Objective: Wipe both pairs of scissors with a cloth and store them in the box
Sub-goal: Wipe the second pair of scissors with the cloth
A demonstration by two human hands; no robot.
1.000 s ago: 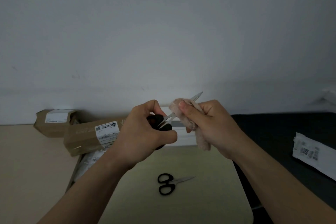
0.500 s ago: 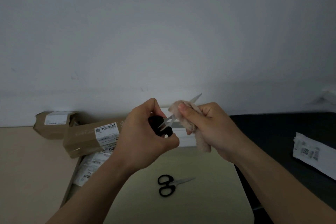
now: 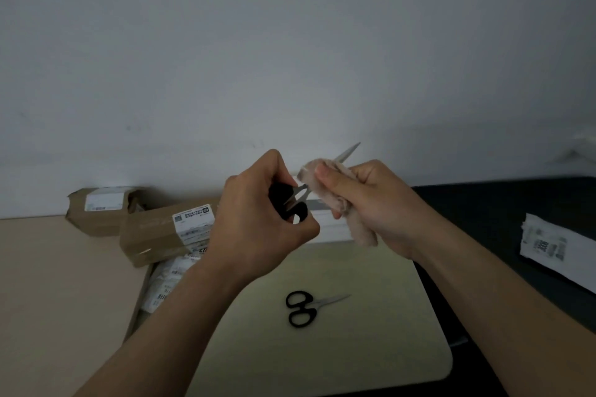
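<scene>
My left hand (image 3: 258, 219) grips the black handles of a pair of scissors (image 3: 287, 203), held up in front of the wall with the blades pointing up and to the right. My right hand (image 3: 371, 203) pinches a beige cloth (image 3: 335, 200) wrapped around the blades; only the blade tip pokes out above it. A second pair of black-handled scissors (image 3: 303, 308) lies flat on the pale small table (image 3: 371, 348) below my hands. A white box (image 3: 329, 226) sits behind my hands, mostly hidden.
Two brown cardboard parcels (image 3: 161, 232) with shipping labels lie at the left by the wall. Plastic mailers (image 3: 167, 280) sit below them. A dark surface (image 3: 500, 219) at the right bears a white labelled package (image 3: 554, 251).
The cloth has slid a little back towards the handles, so more of the blade tip shows. The scissors on the table have not moved.
</scene>
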